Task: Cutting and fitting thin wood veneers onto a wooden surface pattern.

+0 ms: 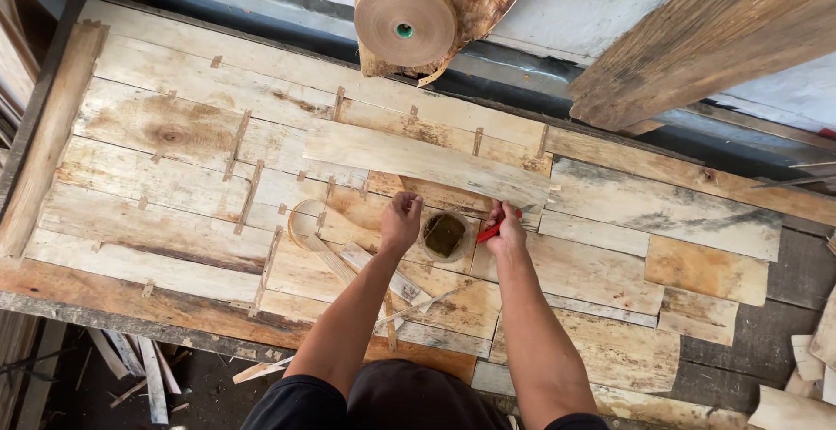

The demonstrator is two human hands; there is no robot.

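A large sheet of thin wood veneer pieces (174,178), joined with short strips of brown tape, lies across the workbench. A loose pale veneer strip (427,162) sits diagonally on top. My left hand (401,219) is closed and presses on the veneer just below that strip. My right hand (505,228) grips a red-handled cutter (493,230) at the strip's lower edge. Between the hands stands a small round dish (445,235) holding a dark wet sponge. A curl of brown tape (305,225) trails to the left of my left hand.
A big roll of brown paper tape (405,21) hangs on a wooden holder at the back. A heavy timber beam (705,38) slants in at the top right. Veneer offcuts (805,369) lie at the lower right, and scraps litter the floor (139,369) at the lower left.
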